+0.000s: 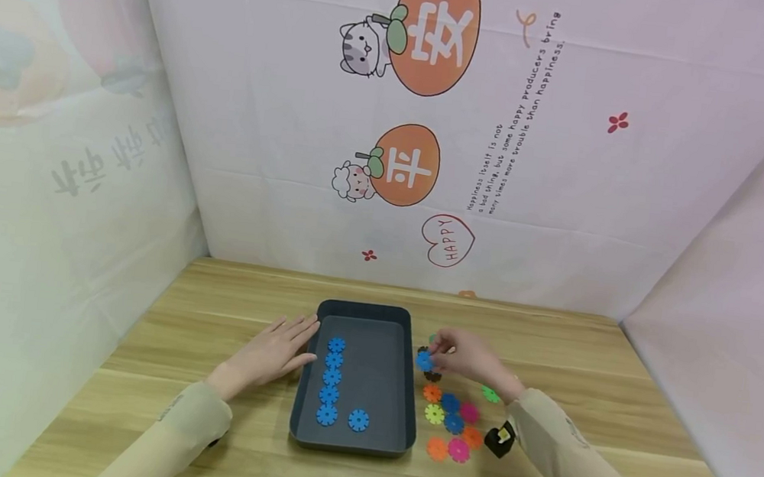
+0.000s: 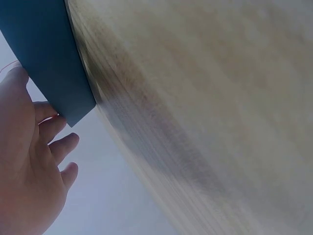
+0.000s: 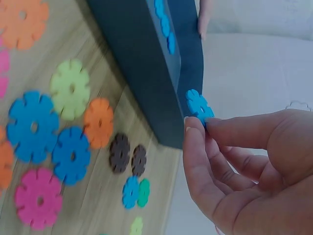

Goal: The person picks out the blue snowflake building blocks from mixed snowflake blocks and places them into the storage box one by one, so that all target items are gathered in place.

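Observation:
My right hand pinches a light blue notched plastic disc between thumb and fingertips, just right of the tray's right wall. The left hand lies with its fingers extended against the left rim of a dark grey tray. Inside the tray, several blue discs form a column along the left side, and one more blue disc lies apart near the front. In the left wrist view, the fingers sit beside the tray's outer wall.
Right of the tray, loose discs lie on the wooden table: blue, pink, orange, yellow-green, dark brown and green. A small black object is near the right forearm. Printed cloth hangs behind the table.

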A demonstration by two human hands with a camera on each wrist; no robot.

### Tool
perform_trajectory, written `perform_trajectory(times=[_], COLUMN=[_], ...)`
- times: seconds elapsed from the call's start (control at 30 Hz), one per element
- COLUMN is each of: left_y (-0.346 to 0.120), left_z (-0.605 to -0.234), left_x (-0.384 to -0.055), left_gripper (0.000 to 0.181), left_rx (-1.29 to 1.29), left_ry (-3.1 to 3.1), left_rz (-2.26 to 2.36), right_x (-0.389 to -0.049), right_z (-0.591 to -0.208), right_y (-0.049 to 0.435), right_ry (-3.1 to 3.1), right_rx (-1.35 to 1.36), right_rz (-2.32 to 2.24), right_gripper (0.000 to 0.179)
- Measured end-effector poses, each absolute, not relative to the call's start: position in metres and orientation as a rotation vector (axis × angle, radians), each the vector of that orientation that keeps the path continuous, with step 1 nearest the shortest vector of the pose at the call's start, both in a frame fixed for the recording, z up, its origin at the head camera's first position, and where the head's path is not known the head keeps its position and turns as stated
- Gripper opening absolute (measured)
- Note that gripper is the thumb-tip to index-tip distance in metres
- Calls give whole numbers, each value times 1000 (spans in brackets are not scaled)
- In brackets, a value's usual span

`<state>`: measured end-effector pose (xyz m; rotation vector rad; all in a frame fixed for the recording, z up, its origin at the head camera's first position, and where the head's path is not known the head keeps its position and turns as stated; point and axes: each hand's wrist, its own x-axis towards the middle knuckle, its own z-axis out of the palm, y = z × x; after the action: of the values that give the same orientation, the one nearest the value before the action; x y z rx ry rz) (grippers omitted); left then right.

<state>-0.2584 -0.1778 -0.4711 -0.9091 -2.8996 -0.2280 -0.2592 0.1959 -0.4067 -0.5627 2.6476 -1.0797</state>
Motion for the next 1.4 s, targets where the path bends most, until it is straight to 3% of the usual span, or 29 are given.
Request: perform_trajectory(times=[0.83, 1.4], left_y=[-179, -178], left_z=[-476, -474], left_x=[-258, -259], left_gripper=[64, 64], left_rx=[-913, -908], left_ry=[-2869, -2867], left_rz=[-213, -203], right_x=[-246, -241], right_z=[-431, -447], right_y=[123, 108], right_ry=[2494, 2497], right_rx=[-732, -815], right_rz=[-1075, -1014], right_gripper=[3, 6])
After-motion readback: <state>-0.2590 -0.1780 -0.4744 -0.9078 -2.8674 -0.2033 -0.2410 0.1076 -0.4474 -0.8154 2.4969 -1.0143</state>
